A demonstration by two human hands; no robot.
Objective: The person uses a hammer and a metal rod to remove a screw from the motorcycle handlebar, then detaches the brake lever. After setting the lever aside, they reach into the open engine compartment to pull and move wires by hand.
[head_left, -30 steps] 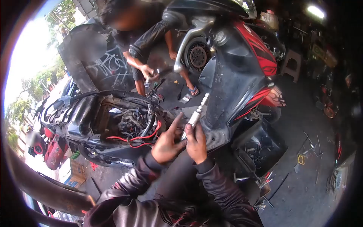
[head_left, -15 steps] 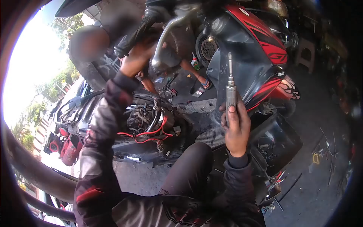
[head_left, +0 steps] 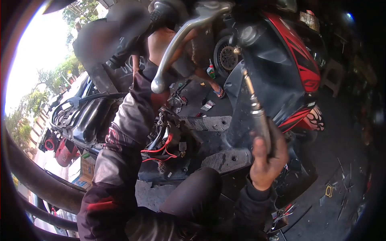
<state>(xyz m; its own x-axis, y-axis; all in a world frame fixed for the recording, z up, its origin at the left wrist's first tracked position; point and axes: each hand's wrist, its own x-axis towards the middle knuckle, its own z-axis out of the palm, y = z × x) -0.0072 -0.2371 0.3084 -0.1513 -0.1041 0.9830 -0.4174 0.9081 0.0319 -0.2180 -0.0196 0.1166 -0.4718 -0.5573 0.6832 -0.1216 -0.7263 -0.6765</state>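
Note:
My right hand (head_left: 268, 164) is wrapped round the thick grey metal body of a screwdriver (head_left: 257, 108), thumb along its side. The long bit points up and away, in front of the scooter's dark inner panel (head_left: 269, 68). My left sleeve (head_left: 124, 124) reaches forward to the handlebar area. Only a strip of skin of my left hand (head_left: 136, 63) shows near the dark grip, its fingers hidden. A silver brake lever (head_left: 177, 42) crosses in front of that arm. Below it lie exposed wiring and red cables (head_left: 167, 144) in the scooter's opened middle.
A person (head_left: 161, 44) sits or crouches beyond the handlebar, a sandalled foot (head_left: 217, 89) on the floor. Ribbed footboards (head_left: 227, 160) lie ahead of my knee (head_left: 197, 188). Tools and a yellow gasket (head_left: 329, 190) are on the floor at right. A stool (head_left: 333, 76) stands behind.
My right hand has moved right and lower, and the screwdriver now leans left. My left hand has slipped mostly out of sight behind the handlebar. The view has shifted closer to the scooter.

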